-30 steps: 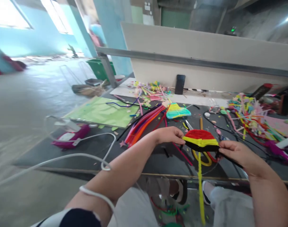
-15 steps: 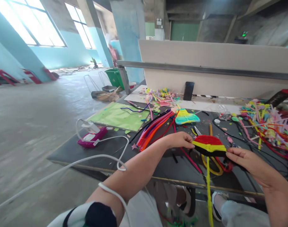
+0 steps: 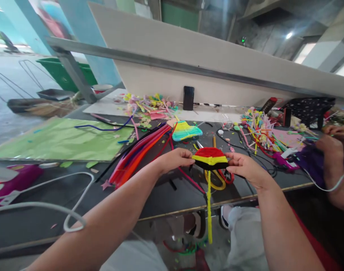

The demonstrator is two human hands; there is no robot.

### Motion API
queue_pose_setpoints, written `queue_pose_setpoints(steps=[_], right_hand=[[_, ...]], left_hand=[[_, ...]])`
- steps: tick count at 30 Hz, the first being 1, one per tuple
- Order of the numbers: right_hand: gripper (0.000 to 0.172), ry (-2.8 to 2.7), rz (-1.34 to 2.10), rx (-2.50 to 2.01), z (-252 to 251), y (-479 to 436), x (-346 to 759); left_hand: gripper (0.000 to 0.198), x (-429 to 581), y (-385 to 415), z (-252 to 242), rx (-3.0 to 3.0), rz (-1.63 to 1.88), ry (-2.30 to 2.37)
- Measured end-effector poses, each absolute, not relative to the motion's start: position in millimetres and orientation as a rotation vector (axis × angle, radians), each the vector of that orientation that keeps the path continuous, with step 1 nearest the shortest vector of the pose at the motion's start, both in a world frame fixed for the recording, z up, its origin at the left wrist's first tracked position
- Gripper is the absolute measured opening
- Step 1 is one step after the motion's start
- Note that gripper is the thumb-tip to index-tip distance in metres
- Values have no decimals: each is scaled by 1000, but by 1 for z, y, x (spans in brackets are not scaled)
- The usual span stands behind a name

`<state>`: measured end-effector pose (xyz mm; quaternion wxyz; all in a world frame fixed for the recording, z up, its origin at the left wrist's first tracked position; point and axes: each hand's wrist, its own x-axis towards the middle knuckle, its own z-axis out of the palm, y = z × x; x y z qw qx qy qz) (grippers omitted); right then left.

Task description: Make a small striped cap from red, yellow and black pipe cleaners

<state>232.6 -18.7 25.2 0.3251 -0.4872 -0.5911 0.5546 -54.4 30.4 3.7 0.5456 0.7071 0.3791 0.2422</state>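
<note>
Between my hands is a fan-shaped pipe-cleaner piece point(image 3: 209, 152) in red, yellow and black bands, with a yellow pipe-cleaner stem point(image 3: 209, 210) hanging below the table edge. My left hand point(image 3: 181, 158) pinches its left corner. At the right corner, my right hand point(image 3: 241, 165) grips it between thumb and fingers. Under the piece lie scissors with a yellow handle point(image 3: 219, 182), partly hidden, next to a red loop point(image 3: 227, 177). Just beyond sits a yellow and turquoise pipe-cleaner piece point(image 3: 186, 131). A bundle of pink, orange, purple and black pipe cleaners point(image 3: 140, 154) lies left of my hands.
A phone point(image 3: 188, 98) leans against the white board point(image 3: 217, 86). Heaps of pipe-cleaner scraps point(image 3: 255, 126) lie at the back. On the left are a green sheet point(image 3: 59, 137), a magenta glue gun point(image 3: 16, 184) and its white cable point(image 3: 78, 222). Another person's hand point(image 3: 337, 137) is at right.
The view has swung to the right, bringing another person's hands into sight. Both my hands still hold the pipe-cleaner piece, which is now more level.
</note>
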Motion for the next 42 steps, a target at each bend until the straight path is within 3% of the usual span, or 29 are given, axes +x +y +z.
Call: queue_pose_setpoints(steps=[10, 19, 25, 29, 42], right_hand=[[54, -1562, 1416, -1283, 26, -18, 236], [46, -1453, 1580, -1236, 29, -18, 232], [31, -1550, 1476, -1370, 26, -18, 228], [30, -1558, 1446, -1350, 21, -14, 236], [34, -1596, 1437, -1363, 17, -11, 237]], left_hand=[[27, -59, 30, 8, 1696, 459, 821], [30, -58, 29, 12, 1661, 592, 891], [34, -59, 29, 10, 1665, 626, 865], [35, -63, 29, 8, 1591, 677, 787], [34, -65, 27, 13, 1739, 287, 759]])
